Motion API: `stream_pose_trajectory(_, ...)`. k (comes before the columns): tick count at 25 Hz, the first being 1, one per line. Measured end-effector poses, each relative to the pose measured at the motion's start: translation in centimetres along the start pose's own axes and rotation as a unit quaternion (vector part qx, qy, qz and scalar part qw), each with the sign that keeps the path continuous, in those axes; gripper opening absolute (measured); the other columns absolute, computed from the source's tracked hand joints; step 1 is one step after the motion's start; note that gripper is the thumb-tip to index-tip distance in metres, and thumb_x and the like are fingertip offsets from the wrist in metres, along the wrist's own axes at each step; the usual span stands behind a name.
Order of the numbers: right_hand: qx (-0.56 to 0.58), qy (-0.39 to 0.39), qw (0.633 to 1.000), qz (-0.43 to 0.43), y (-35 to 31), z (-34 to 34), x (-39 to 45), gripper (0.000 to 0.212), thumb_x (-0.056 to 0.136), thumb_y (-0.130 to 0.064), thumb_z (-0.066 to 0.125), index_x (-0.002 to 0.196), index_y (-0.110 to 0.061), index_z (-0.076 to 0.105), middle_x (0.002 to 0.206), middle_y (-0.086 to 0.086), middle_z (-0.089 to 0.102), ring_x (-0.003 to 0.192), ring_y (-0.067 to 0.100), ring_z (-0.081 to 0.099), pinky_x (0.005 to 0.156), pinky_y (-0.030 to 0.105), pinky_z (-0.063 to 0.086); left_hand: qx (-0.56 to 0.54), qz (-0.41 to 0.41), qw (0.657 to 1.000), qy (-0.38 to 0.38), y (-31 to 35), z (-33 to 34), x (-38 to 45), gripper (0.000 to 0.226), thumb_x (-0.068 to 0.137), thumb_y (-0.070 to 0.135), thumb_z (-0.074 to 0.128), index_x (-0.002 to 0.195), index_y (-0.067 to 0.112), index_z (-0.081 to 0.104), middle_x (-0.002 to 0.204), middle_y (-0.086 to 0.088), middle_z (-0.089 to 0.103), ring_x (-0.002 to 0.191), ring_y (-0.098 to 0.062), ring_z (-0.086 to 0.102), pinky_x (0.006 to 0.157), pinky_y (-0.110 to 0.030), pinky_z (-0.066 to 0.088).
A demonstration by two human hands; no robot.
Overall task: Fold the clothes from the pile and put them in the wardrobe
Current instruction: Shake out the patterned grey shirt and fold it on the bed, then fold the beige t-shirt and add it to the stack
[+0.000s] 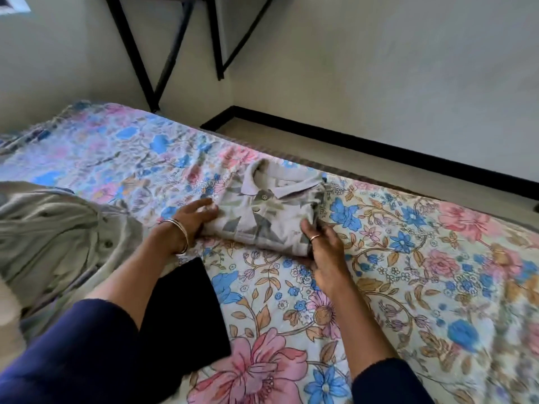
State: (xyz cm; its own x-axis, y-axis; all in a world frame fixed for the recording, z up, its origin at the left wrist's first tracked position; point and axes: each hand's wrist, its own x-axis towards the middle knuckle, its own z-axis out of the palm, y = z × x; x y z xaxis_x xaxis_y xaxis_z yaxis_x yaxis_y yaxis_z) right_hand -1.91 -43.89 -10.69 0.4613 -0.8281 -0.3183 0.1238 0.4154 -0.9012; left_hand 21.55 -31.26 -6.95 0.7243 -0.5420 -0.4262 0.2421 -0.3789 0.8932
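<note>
At the far left of the bed lies a heap of unfolded clothes, a loose olive-grey garment with small buttons showing along one edge, spread over the floral bedspread. Just right of it, a flat dark navy piece of cloth lies on the bedspread, partly under the left forearm. The left hand, with 2 thin bangles at the wrist, rests at the left edge of the folded polo shirt; its fingers are stretched out and slightly spread, lying flat with the tips touching the cloth rather than curling round it. The polo shirt sits near the middle of the bed, close to the far edge, folded into a compact rectangle with the collar up and away from the person, 2 buttons visible on the placket, and a grey pattern of darker leaf-like shapes. At its right near corner is the right hand, a ring on one finger; its fingers are extended and close together against the shirt's right side, and the thumb seems tucked at the folded lower edge, though whether it pinches the fabric cannot be told. Both arms wear dark blue sleeves pushed back. Beyond the bed, a strip of floor runs to a pale wall with a black skirting board, and black metal legs stand in the corner.
</note>
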Motion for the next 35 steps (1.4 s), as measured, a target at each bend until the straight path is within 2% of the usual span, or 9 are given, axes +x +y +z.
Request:
stream_pose_trajectory(3, -0.054, 0.015, 0.998, -0.026, 0.8, 0.3, -2.1, 0.030, 0.086, -0.037, 0.070, 0.113, -0.023, 0.066, 0.105, 0.003, 0.074, 0.097, 0.026, 0.071, 0.083, 0.050, 0.057, 0.013, 0.029, 0.999, 0.040, 0.2, 0.9, -0.4, 0.040, 0.086, 0.016, 0.070, 0.124, 0.010, 0.060, 0.112, -0.015, 0.062, 0.077, -0.022, 0.060, 0.049, -0.021, 0.055)
stream_pose_trajectory(5, -0.090, 0.068, 0.992, -0.059, 1.3, 0.7, -3.8, 0.028, 0.090, -0.038, 0.065, 0.112, -0.021, 0.065, 0.103, 0.002, 0.072, 0.089, 0.021, 0.071, 0.076, 0.044, 0.060, 0.089, 0.042, 0.990, 0.099, 0.1, 1.5, -0.9, 0.041, 0.084, 0.025, 0.073, 0.120, 0.008, 0.062, 0.115, -0.013, 0.065, 0.091, -0.027, 0.063, 0.076, -0.031, 0.058)
stream_pose_trajectory(8, -0.095, 0.118, 0.985, -0.080, 1.2, 0.5, -6.9, 0.016, 0.093, -0.018, 0.062, 0.108, -0.019, 0.061, 0.102, -0.001, 0.067, 0.085, 0.016, 0.071, 0.070, 0.029, 0.060, 0.252, 0.109, 0.950, 0.147, 0.2, 1.3, -3.9, 0.031, 0.086, 0.024, 0.068, 0.116, 0.013, 0.064, 0.112, -0.009, 0.068, 0.103, -0.029, 0.063, 0.094, -0.034, 0.049)
stream_pose_trajectory(12, -0.139, 0.126, 0.981, -0.051, 2.6, -2.0, -12.2, 0.040, 0.087, 0.001, 0.065, 0.126, -0.004, 0.056, 0.118, 0.006, 0.067, 0.100, 0.019, 0.068, 0.087, 0.036, 0.057, 0.410, 0.319, 0.837, 0.172, -0.4, -3.2, -12.5, 0.020, 0.087, 0.016, 0.061, 0.104, 0.021, 0.071, 0.108, -0.007, 0.066, 0.106, -0.034, 0.057, 0.088, -0.039, 0.041)
stream_pose_trajectory(16, -0.168, 0.132, 0.976, -0.045, 3.5, -2.0, -18.7, 0.034, 0.087, 0.007, 0.062, 0.119, -0.005, 0.059, 0.112, 0.009, 0.068, 0.095, 0.020, 0.067, 0.078, 0.030, 0.054, 0.406, 0.433, 0.727, 0.345, -2.3, -11.3, -20.2, 0.018, 0.076, 0.018, 0.069, 0.092, 0.025, 0.072, 0.113, -0.006, 0.062, 0.110, -0.036, 0.053, 0.091, -0.047, 0.036)
stream_pose_trajectory(19, -0.239, 0.143, 0.960, -0.043, 4.9, 0.4, -24.7, 0.027, 0.087, 0.003, 0.061, 0.098, -0.022, 0.064, 0.095, 0.004, 0.070, 0.080, 0.023, 0.070, 0.070, 0.042, 0.060, 0.474, 0.199, 0.764, 0.390, -4.0, -16.4, -25.5, 0.069, 0.078, 0.042, 0.070, 0.138, 0.026, 0.041, 0.148, -0.018, 0.027, 0.135, -0.039, 0.025, 0.106, -0.054, 0.023)
stream_pose_trajectory(21, -0.286, 0.121, 0.950, -0.037, 5.6, 1.8, -28.5, 0.029, 0.087, 0.003, 0.058, 0.097, -0.023, 0.066, 0.091, 0.004, 0.071, 0.078, 0.026, 0.070, 0.071, 0.050, 0.059, 0.468, 0.117, 0.792, 0.375, -4.3, -18.5, -27.8, 0.070, 0.083, 0.041, 0.066, 0.144, 0.030, 0.033, 0.145, -0.019, 0.036, 0.131, -0.041, 0.035, 0.104, -0.052, 0.029)
stream_pose_trajectory(29, -0.275, -0.024, 0.960, -0.049, 2.1, 3.1, -37.9, 0.015, 0.093, -0.005, 0.061, 0.106, -0.007, 0.068, 0.093, 0.009, 0.073, 0.077, 0.022, 0.067, 0.063, 0.032, 0.055, 0.086, 0.279, 0.916, 0.276, 0.2, -20.6, -35.3, 0.028, 0.076, 0.026, 0.075, 0.098, 0.009, 0.075, 0.095, -0.012, 0.073, 0.086, -0.017, 0.064, 0.075, -0.024, 0.044)
stream_pose_trajectory(35, -0.314, -0.337, 0.870, -0.175, -4.4, 9.4, -44.6, 0.089, 0.073, -0.030, 0.083, 0.146, -0.029, 0.033, 0.134, -0.009, 0.056, 0.117, 0.007, 0.057, 0.086, 0.023, 0.053, -0.158, 0.398, 0.903, 0.020, 4.3, -15.0, -44.9, 0.013, 0.079, 0.005, 0.073, 0.082, 0.018, 0.073, 0.075, 0.006, 0.070, 0.071, -0.009, 0.062, 0.068, -0.027, 0.050)
